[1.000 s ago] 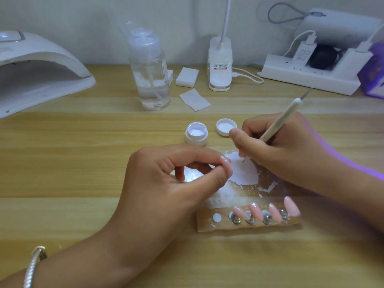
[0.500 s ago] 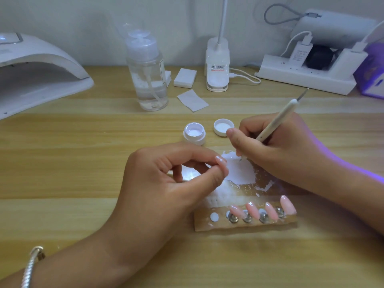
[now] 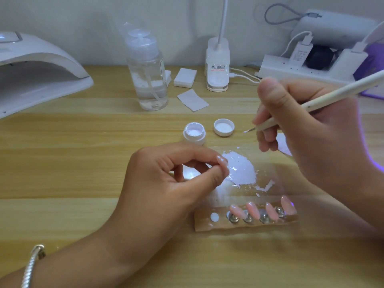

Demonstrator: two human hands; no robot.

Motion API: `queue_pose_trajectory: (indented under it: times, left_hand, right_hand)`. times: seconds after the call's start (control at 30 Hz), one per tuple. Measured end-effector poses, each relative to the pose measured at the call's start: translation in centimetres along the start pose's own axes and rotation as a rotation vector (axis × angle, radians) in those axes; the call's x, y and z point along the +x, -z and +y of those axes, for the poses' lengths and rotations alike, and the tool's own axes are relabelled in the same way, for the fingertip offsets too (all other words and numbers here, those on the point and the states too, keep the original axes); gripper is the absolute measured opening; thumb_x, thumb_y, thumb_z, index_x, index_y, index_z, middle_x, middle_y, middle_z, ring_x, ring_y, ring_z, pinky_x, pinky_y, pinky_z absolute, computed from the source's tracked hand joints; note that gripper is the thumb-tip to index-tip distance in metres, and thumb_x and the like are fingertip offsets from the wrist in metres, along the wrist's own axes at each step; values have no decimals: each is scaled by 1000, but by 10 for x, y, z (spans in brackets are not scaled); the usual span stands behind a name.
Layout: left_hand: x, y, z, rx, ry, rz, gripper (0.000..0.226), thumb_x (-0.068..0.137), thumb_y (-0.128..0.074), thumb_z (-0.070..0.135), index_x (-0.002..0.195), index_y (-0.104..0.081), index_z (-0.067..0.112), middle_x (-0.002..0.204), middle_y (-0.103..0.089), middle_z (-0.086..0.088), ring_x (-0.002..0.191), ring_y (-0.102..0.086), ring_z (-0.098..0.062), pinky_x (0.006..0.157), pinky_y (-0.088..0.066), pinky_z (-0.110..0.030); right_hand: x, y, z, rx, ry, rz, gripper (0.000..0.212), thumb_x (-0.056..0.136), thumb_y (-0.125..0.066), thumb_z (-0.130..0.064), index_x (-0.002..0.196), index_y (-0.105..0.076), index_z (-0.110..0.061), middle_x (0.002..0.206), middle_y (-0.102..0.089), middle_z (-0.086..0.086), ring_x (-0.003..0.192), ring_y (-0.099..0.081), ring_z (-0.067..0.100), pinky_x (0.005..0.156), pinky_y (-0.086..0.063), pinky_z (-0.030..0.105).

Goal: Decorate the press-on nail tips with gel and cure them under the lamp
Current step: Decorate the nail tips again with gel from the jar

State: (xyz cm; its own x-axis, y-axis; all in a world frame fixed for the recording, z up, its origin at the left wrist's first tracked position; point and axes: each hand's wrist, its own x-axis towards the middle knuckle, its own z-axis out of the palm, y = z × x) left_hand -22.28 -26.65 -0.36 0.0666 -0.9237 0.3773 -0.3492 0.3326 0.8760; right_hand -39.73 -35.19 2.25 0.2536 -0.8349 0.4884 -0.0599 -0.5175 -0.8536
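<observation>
Change: right hand (image 3: 311, 129) has lifted off the white gel puddle (image 3: 241, 169) and now sits higher, at 2 o'clock of it. It grips the dotting pen (image 3: 324, 100), whose tip carries a small white bead. Judgement: gel is loaded and the next dab goes on the nail.

Left hand (image 3: 166, 183) hasn't moved. Thumb and forefinger pinch one nail tip (image 3: 222, 160), just beside the puddle's 9 o'clock edge. The pen tip hangs at 1 o'clock of that nail, apart and not touching.

Four pink nail tips (image 3: 252, 210) sit on the holder strip (image 3: 207, 223), at 5 o'clock of the left hand. The open gel pot (image 3: 194, 133) is at 12 o'clock on the tabletop (image 3: 83, 163). The curing lamp (image 3: 41, 65) is far off at 10 o'clock, and nothing is in it yet.
</observation>
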Motion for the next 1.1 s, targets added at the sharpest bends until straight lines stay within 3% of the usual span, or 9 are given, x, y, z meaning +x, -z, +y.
queue_pose_trajectory:
  times: [0.2, 0.43, 0.73, 1.1]
  left_hand:
    - [0, 0, 0, -14, -9, -10, 15, 74, -80, 11, 73, -77, 26, 74, -74, 17, 59, -58, 5, 54, -39, -10]
    - [0, -1, 0, -52, -22, -18, 14, 74, -80, 12, 71, -76, 25, 74, -74, 15, 62, -59, 4, 56, -39, -9]
    - [0, -1, 0, -63, -19, -50, 5, 76, -79, 14, 77, -80, 19, 76, -76, 10, 65, -61, 2, 55, -39, -13]
    - [0, -1, -2, -59, -19, -45, 8, 76, -79, 16, 77, -79, 23, 78, -76, 10, 68, -65, -3, 56, -40, -14]
  right_hand:
    - [-8, -5, -14, 85, 4, -65, 41, 87, -69, -32, 57, -52, -10, 45, -53, -1, 35, -48, 28, 39, -35, 25]
    - [-17, -13, -18, 77, 12, -116, 38, 90, -65, -24, 58, -53, -7, 45, -56, -7, 38, -57, 28, 40, -42, 24]
    - [-20, -15, -18, 74, -18, -158, 36, 90, -65, -25, 61, -57, -3, 50, -62, -5, 42, -61, 21, 43, -44, 19]
    - [-20, -16, -17, 77, -38, -166, 35, 90, -70, -21, 62, -59, -3, 50, -62, 0, 44, -62, 20, 46, -44, 18]
